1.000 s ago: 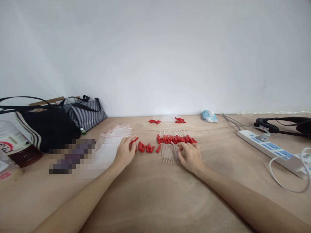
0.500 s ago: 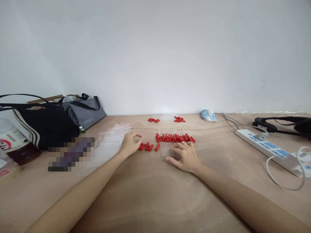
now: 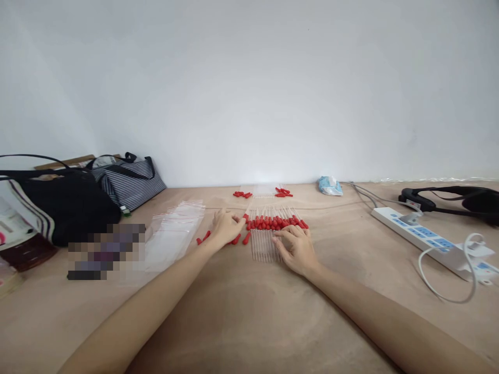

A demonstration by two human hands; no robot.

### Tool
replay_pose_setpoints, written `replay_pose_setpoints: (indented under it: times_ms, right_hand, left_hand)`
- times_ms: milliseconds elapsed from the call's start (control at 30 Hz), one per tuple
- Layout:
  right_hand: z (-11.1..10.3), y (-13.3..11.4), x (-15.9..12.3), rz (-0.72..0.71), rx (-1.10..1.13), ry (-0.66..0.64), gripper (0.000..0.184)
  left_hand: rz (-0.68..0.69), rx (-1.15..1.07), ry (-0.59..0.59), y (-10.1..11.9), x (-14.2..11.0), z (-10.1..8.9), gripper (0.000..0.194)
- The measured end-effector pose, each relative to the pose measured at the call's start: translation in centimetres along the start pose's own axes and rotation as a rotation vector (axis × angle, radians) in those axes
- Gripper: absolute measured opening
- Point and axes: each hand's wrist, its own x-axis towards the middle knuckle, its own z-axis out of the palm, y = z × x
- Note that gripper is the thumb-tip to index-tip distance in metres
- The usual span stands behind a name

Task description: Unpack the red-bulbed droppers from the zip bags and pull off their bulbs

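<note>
My left hand (image 3: 227, 227) is closed, its fingertips meeting at a red rubber bulb (image 3: 245, 218) by the left end of a row of glass droppers with red bulbs (image 3: 268, 223). Loose red bulbs (image 3: 246, 238) lie under and beside this hand. Nearer me lies a row of bare glass tubes (image 3: 262, 246). At its right end, my right hand (image 3: 298, 250) has thumb and index finger drawn together at a tube. The thin tube itself is mostly hidden by the fingers.
Flat clear zip bags (image 3: 171, 236) lie to the left, near bags (image 3: 134, 182) and a bottle (image 3: 25, 244). More bulbs (image 3: 242, 195) and tubes sit by the wall. On the right are a power strip (image 3: 419, 231), cables, a blue packet (image 3: 330, 185) and a black strapped device (image 3: 463, 201).
My left hand has moved right, toward the dropper row, uncovering loose bulbs on its left. My right thumb has come up to the index finger. The view has shifted slightly.
</note>
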Motion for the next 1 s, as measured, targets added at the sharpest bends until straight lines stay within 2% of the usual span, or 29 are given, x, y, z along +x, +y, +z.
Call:
replay_pose_setpoints:
  times_ms: [33, 100, 200, 267, 367, 467, 567, 700, 867, 1000]
  right_hand:
    - [0.1, 0.1, 0.0, -0.008, 0.016, 0.02, 0.022]
    - [0.1, 0.2, 0.0, -0.038, 0.039, 0.059, 0.038]
    - [-0.2, 0.1, 0.0, -0.153, 0.022, 0.041, 0.061]
    - [-0.4, -0.1, 0.0, -0.279, -0.009, -0.046, 0.06]
    - [-0.5, -0.6, 0.0, -0.41, -0.031, -0.151, 0.04]
    - [-0.3, -0.7, -0.1, -0.422, -0.008, -0.145, 0.02]
    - [-0.1, -0.7, -0.2, -0.432, 0.015, -0.132, 0.018]
    - [-0.2, -0.8, -0.3, -0.466, 0.005, -0.111, 0.02]
    - [-0.3, -1.0, -0.2, -0.483, 0.03, -0.135, 0.019]
    - [-0.5, -1.1, -0.1, -0.464, 0.05, -0.155, 0.017]
  left_hand:
    - [0.048, -0.008, 0.037, -0.4, -0.9, -0.3, 0.019]
    - [0.284, -0.042, 0.138, -1.3, -3.0, -0.8, 0.018]
    - [0.534, -0.05, 0.142, -2.4, -5.7, -1.0, 0.012]
    - [0.611, -0.038, 0.136, -2.7, -6.8, -0.8, 0.01]
    - [0.662, -0.039, 0.137, -2.6, -7.4, -0.5, 0.01]
    - [0.683, -0.061, 0.132, -2.4, -7.4, -0.4, 0.011]
    - [0.698, -0.105, 0.114, -2.1, -7.3, -0.3, 0.011]
    - [0.782, -0.149, 0.032, -1.8, -7.0, 0.3, 0.026]
    - [0.78, -0.198, -0.002, -1.9, -6.8, 0.8, 0.013]
    - [0.736, -0.174, -0.027, -1.9, -7.0, 0.6, 0.016]
